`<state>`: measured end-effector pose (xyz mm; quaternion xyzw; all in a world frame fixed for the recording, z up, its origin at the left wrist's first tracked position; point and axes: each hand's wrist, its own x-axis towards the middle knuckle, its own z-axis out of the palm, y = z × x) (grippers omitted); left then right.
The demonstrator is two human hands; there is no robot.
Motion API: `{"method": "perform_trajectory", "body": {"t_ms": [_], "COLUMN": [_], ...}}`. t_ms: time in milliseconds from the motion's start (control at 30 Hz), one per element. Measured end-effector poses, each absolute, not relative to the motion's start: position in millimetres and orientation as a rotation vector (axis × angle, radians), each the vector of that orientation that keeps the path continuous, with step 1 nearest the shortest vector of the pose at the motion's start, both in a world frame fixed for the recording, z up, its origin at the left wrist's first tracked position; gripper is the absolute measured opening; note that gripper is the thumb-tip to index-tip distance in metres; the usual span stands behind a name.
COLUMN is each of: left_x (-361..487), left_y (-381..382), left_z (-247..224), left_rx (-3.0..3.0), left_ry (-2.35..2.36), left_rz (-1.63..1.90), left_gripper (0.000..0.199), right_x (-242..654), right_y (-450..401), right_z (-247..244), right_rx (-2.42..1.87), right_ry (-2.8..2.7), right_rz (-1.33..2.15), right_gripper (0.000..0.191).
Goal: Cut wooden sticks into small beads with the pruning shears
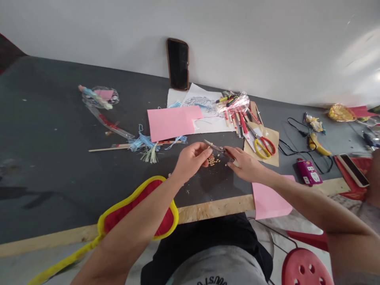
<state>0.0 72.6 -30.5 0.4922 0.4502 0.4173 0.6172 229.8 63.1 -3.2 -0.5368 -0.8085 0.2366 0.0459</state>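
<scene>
Over the grey table, my right hand (245, 163) is closed around the dark handles of a pair of scissors (216, 147), whose metal blades point left. The blade tips reach the fingers of my left hand (192, 159), which are pinched together; what they hold is too small to make out. Beneath and between both hands lies a small heap of pale, short pieces (213, 161), with crumbs scattered around it. A red fan-like shape with a fuzzy yellow border (148, 185) lies at the table's front edge, partly behind my left forearm.
Pink paper (170, 123), printed sheets (208, 126) and blue tassels (141, 142) lie beyond my hands. A phone (178, 64) leans on the wall. Red-and-yellow scissors (264, 146), a purple box (308, 172) and a black cable (292, 152) lie rightward. Another person's arm (374, 176) shows far right.
</scene>
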Motion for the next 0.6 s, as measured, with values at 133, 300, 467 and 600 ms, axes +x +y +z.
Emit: {"method": "perform_trajectory", "body": {"t_ms": [133, 300, 467, 600], "left_x": [-1.0, -2.5, -2.0, -1.2], "left_y": [75.4, 78.6, 74.9, 70.6], "left_z": [-34.3, -39.8, -40.2, -37.6], "left_rx": [1.146, 1.168, 1.417, 1.762], "left_ry": [1.053, 1.054, 1.102, 1.151], "left_rz": [1.074, 1.152, 1.131, 1.073], "left_gripper": [0.042, 0.047, 0.035, 0.025], "right_x": [232.0, 247.7, 276.6, 298.8], "right_y": [70.4, 76.3, 67.8, 39.6], "right_z": [-1.3, 2.5, 0.4, -2.3], "right_rx": [-1.549, -1.474, -1.333, -1.174], "right_ry": [-2.415, -2.013, -1.391, -1.049], "right_rz": [0.657, 0.713, 0.904, 1.049], "right_gripper": [0.057, 0.047, 0.039, 0.046]}}
